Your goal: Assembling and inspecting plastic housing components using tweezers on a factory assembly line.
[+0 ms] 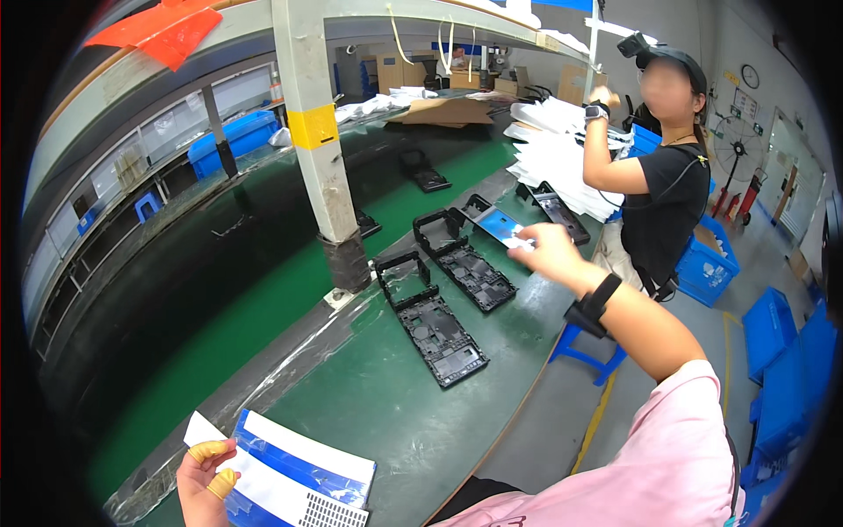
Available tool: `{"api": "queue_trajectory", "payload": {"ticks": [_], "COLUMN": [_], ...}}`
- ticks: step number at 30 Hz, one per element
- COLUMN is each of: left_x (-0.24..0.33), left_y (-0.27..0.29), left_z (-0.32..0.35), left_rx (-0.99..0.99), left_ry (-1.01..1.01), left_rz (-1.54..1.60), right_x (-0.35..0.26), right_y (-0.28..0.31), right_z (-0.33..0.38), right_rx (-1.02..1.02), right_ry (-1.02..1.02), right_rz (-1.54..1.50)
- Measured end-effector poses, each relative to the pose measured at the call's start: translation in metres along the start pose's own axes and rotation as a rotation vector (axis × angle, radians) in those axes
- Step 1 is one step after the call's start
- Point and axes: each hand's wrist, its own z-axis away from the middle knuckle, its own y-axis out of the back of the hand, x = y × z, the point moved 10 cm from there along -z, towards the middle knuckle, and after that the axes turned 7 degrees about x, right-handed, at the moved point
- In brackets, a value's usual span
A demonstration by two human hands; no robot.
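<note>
My left hand [205, 483], with yellow finger cots on two fingers, pinches the edge of a blue-and-white sheet [303, 465] at the lower left. A grid of small black labels shows at the sheet's lower corner. Stretched forward over the bench, my right hand [559, 255] has its fingers closed at the end of a shiny blue panel [499, 223] on a black plastic housing [476, 204]. Something small and whitish shows at those fingertips; its kind is unclear. Nearer to me lie two more open black housings, one [439, 341] in front of the other [474, 274].
Beyond my right hand lies another black housing [562, 215]. A steel post [314, 140] stands at the bench's [395, 422] left edge, beside a green conveyor belt [237, 321]. A co-worker [663, 193] is at the far right, near white sheets [558, 158]. Blue crates [786, 369] stand on the floor.
</note>
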Motion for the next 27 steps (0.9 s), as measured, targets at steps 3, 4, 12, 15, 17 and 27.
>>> {"api": "queue_trajectory", "payload": {"ticks": [3, 4, 12, 15, 17, 27], "left_x": [-0.001, -0.001, -0.01, -0.002, 0.011, -0.029], "left_y": [-0.01, -0.016, -0.001, -0.004, -0.027, -0.165], "left_z": [-0.004, -0.003, 0.02, 0.019, 0.015, -0.061], "left_rx": [0.005, -0.029, -0.145, -0.158, -0.258, -0.468], "left_ry": [-0.023, -0.024, -0.074, -0.126, -0.278, 0.017], "left_rz": [-0.011, 0.016, -0.185, -0.243, -0.343, -0.497], "right_x": [-0.055, -0.068, -0.068, -0.081, -0.093, -0.167], "right_y": [-0.039, -0.052, -0.053, -0.052, -0.06, -0.073], "right_z": [0.027, 0.036, 0.081, 0.075, 0.079, 0.148], "right_rx": [-0.198, -0.245, -0.358, -0.267, -0.365, -0.559], "right_ry": [0.187, 0.25, -0.061, 0.012, 0.01, 0.359], "right_rz": [-0.077, -0.083, -0.104, 0.024, 0.044, -0.3]}}
